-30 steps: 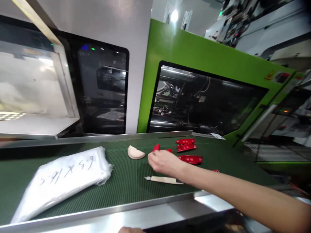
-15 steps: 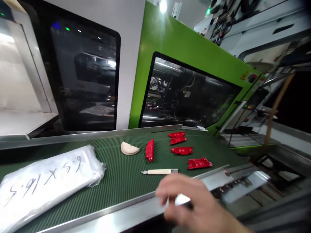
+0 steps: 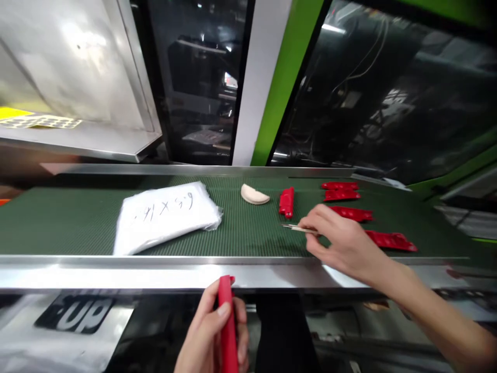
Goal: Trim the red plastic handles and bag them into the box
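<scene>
My left hand (image 3: 212,331) is closed around a long red plastic part (image 3: 228,326), held upright in front of the conveyor's near rail. Over the green belt, my right hand (image 3: 341,241) pinches a craft knife (image 3: 301,228) by its pale handle, the blade pointing left. Just beyond the blade lies a red plastic part (image 3: 286,202). Several more lie to the right, among them one red part (image 3: 391,240) partly behind my right wrist and another red part (image 3: 352,213) behind my knuckles. A cream half-round piece (image 3: 254,195) rests left of the nearest red part.
A plastic-wrapped white pack (image 3: 166,217) with handwriting lies on the green ribbed belt (image 3: 70,212). A metal rail (image 3: 116,272) runs along the near edge. Behind stand machine windows and a green frame (image 3: 285,77). A metal shelf (image 3: 112,142) juts out at upper left.
The view has turned left and down. My right hand, empty before, now holds the craft knife that lay on the belt. My left hand with its red part has come into view.
</scene>
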`<state>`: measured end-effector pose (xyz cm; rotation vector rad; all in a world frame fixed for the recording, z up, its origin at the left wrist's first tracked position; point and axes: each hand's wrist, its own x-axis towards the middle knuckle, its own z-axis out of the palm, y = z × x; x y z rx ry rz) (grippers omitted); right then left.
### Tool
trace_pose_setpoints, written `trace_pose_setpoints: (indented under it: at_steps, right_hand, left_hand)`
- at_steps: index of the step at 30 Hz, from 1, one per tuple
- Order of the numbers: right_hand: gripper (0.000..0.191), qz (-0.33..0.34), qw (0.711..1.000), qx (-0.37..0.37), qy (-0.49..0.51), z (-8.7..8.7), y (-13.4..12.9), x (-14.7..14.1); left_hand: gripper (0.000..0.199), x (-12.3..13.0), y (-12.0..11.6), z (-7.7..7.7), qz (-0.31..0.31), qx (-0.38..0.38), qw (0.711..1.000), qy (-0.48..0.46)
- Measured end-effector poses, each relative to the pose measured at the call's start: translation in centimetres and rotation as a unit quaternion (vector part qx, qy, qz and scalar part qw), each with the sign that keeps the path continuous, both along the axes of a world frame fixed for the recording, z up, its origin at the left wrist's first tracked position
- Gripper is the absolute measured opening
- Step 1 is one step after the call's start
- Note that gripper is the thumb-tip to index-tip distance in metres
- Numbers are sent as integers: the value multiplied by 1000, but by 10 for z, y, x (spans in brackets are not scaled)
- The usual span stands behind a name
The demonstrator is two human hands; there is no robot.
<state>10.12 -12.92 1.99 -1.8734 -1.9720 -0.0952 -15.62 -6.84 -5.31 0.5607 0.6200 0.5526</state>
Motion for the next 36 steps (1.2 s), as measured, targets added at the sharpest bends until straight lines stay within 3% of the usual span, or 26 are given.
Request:
trace_pose_setpoints:
  at_steps: [2, 4, 8, 14, 25, 36]
  right_hand:
    - [32, 28, 998, 53, 16, 6, -16, -32]
    - [36, 48, 997, 48, 43, 5, -29, -64]
    - [38, 64, 995, 48, 53, -13, -41, -101]
    - [48, 57, 995, 51, 65, -22, -54, -104]
    - [34, 41, 994, 93, 42, -25, -63, -112]
    - [32, 42, 992, 113, 39, -20, -67, -109]
  left_hand:
    - [18, 1, -7, 5, -10, 7, 1000, -8]
    - [16, 0, -14, 7, -26, 7, 999, -25]
    - [17, -7, -26, 7, -47, -18, 998, -32]
    - [26, -12, -38, 6, -58, -38, 998, 0]
    - [22, -11, -47, 11, -52, -30, 998, -20]
    - [23, -9, -50, 13, -60, -40, 997, -28]
